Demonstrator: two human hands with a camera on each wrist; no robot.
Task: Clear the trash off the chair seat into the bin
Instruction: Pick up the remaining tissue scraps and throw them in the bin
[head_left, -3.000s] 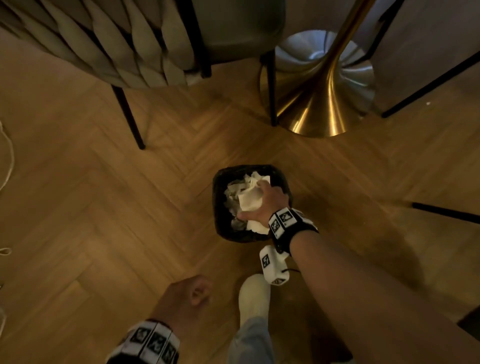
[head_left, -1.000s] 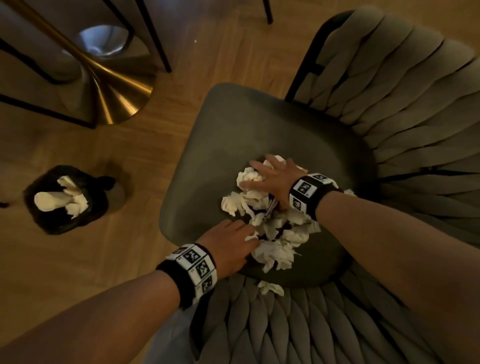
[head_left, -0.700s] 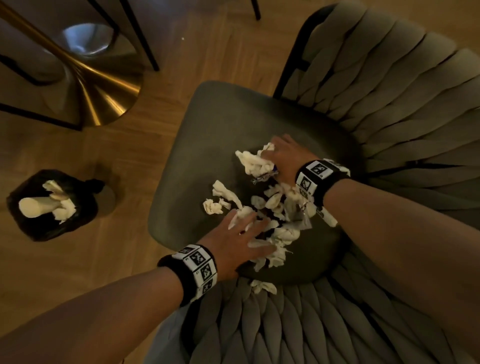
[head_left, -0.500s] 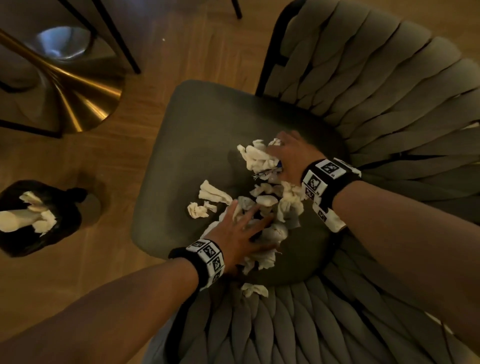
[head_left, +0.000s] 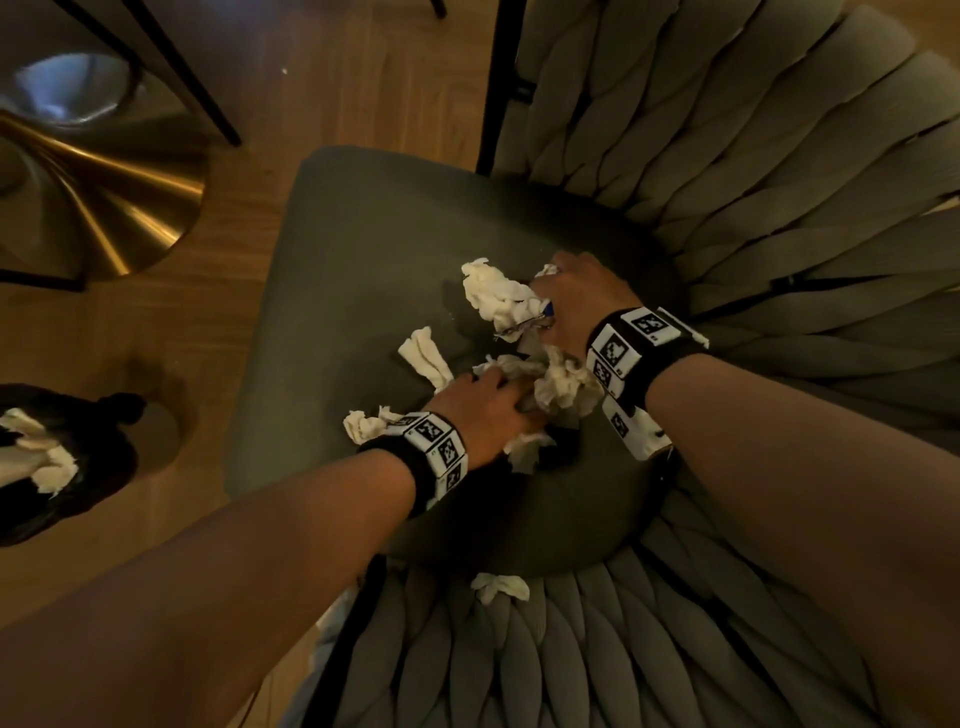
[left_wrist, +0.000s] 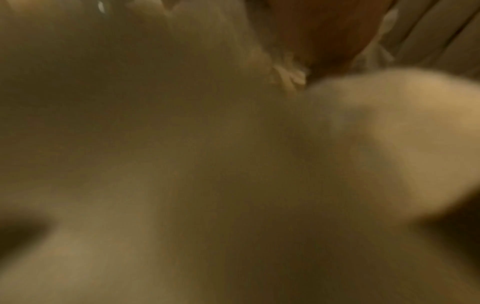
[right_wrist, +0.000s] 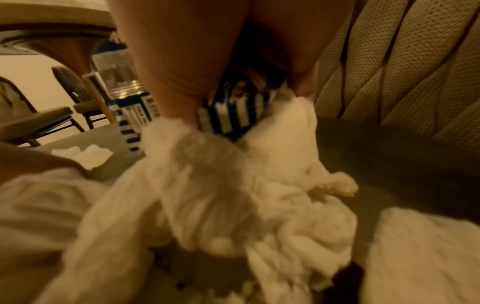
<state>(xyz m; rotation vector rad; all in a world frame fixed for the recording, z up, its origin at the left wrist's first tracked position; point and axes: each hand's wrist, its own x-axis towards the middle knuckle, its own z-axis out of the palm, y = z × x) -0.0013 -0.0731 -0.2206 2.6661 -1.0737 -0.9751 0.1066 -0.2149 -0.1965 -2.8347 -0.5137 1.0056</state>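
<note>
Right hand (head_left: 574, 299) clamps crumpled white tissue (head_left: 498, 299) plus a blue-and-white striped wrapper (right_wrist: 233, 115), plain only in the right wrist view. Left hand (head_left: 480, 415) buried in tissue pile, grip unclear; left wrist view blurred. All on grey chair seat (head_left: 363, 234). Black-lined bin (head_left: 57, 457), far left, holds tissue.

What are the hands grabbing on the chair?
The right hand pinches crumpled tissues and a blue-striped wrapper at their near edge. The left hand's hold cannot be told.
</note>
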